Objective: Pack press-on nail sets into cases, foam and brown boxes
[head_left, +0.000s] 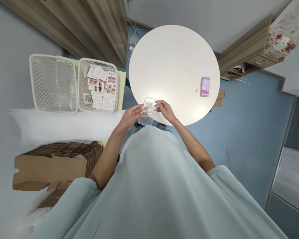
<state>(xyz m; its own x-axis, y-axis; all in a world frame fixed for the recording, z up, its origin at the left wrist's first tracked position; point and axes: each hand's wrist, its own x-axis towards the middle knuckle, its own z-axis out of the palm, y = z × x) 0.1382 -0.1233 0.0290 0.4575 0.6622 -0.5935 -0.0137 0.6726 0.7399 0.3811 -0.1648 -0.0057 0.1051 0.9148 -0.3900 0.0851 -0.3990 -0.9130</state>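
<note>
A clear hinged plastic box (146, 118) is spread open at the near edge of the round white table. My left hand (131, 116) grips its left side, with fingers showing through and behind the plastic. Inside the upper half lies a small card (149, 105) with pinkish marks. My right hand (165, 110) has its thumb and fingers closed at the upper right edge of the box; whether they also touch the card is too small to tell.
The white table (174, 49) carries a blurred pinkish phone-sized item (205, 87). To the left, one white basket (77, 86) holds cards with reddish nail-like pieces; another basket (32, 83) holds clear plastic boxes. Nearer are white sheeting (69, 126) and folded brown cartons (49, 167).
</note>
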